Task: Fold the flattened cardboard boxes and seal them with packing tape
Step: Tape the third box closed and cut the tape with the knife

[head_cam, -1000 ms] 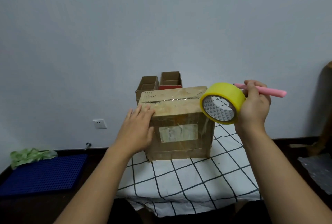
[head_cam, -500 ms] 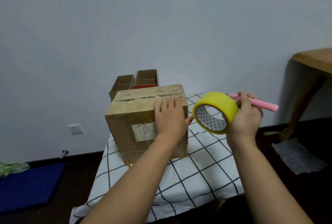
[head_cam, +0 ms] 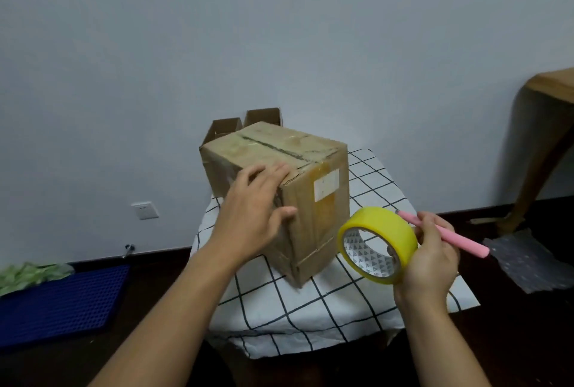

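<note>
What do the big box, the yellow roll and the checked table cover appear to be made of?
Big box: brown cardboard, matte, creased, with glossy tape strips.
Yellow roll: likely plastic packing tape, shiny, on a printed core.
Checked cover: probably woven cloth; it drapes softly over the edge.

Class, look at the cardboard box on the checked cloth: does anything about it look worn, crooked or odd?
Yes. The box looks reused: its top seam shows a dark, ragged strip of torn old tape, the near top corner is creased, and old yellowish tape and a white label remain on its side. It sits turned corner-on under the left hand.
</note>
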The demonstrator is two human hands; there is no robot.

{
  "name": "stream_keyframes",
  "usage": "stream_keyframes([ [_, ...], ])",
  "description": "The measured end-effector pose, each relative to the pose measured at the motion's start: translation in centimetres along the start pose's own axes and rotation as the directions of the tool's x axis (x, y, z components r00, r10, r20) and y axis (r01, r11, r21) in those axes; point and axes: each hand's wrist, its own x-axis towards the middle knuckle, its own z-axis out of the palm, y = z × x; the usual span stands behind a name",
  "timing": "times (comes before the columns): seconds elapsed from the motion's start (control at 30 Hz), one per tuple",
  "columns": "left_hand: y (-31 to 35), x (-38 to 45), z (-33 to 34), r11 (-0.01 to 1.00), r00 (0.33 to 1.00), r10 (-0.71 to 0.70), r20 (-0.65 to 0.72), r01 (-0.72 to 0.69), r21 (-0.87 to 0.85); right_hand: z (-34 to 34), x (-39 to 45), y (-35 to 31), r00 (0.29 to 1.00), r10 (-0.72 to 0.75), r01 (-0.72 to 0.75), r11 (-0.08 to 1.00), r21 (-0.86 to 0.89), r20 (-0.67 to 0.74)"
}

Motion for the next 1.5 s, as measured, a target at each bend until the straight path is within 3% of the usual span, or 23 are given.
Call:
stream_keyframes([
  [0.07, -2.0, -1.4, -1.1, 0.999, 0.998, 0.021, 0.065, -0.018, -0.043, 0.3, -1.2, 0.2, 1.000, -0.012, 0.013, 1.000, -0.016, 0.024],
  [0.27, -6.6, -3.3, -2.4, 0.990, 0.966, -0.066, 0.250, 0.094, -0.101, 1.5, -4.2, 0.5, 0.995, -0.055, 0.061, 0.996, -0.059, 0.086],
  [0.37, -7.6, -3.6, -2.5, 0.967, 0.949, -0.072, 0.306, 0.141, -0.211, 2.0, -4.6, 0.8, 0.992, -0.069, 0.078, 0.994, -0.074, 0.108],
  [0.43, -7.5, -3.6, -2.4, 0.951, 0.951, -0.090, 0.297, 0.170, -0.258, 2.3, -4.6, 0.8, 0.989, -0.080, 0.090, 0.993, -0.076, 0.126],
  [0.53, -6.5, -3.8, -1.9, 0.963, 0.951, -0.157, 0.266, 0.207, -0.171, 3.0, -4.9, 0.1, 0.974, -0.130, 0.149, 0.984, -0.094, 0.183],
  [0.63, -3.9, -4.4, -2.1, 0.973, 0.983, -0.168, 0.077, 0.178, -0.150, 4.0, -5.0, -1.3, 0.944, -0.197, 0.229, 0.969, -0.094, 0.264],
  [0.73, -0.2, -5.3, -3.5, 0.923, 0.976, -0.187, -0.109, 0.137, -0.359, 5.1, -5.0, -3.2, 0.885, -0.289, 0.343, 0.935, -0.091, 0.365],
  [0.9, 4.4, -5.6, -4.9, 0.758, 0.970, -0.232, -0.078, 0.130, -0.639, 6.8, -6.0, -5.5, 0.706, -0.483, 0.585, 0.810, -0.043, 0.518],
  [1.1, 5.1, -5.8, -5.2, 0.692, 0.958, -0.272, -0.090, 0.130, -0.710, 8.7, -7.1, -5.6, 0.555, -0.660, 0.787, 0.613, -0.063, 0.506],
  [1.3, 4.8, -5.1, -6.5, 0.626, 0.943, -0.323, -0.084, 0.146, -0.766, 10.7, -7.6, -5.5, 0.403, -0.728, 0.900, 0.424, -0.097, 0.555],
  [1.5, 4.3, -3.9, -7.4, 0.540, 0.909, -0.414, -0.041, 0.209, -0.815, 12.2, -7.1, -5.5, 0.337, -0.761, 0.929, 0.362, -0.069, 0.555],
])
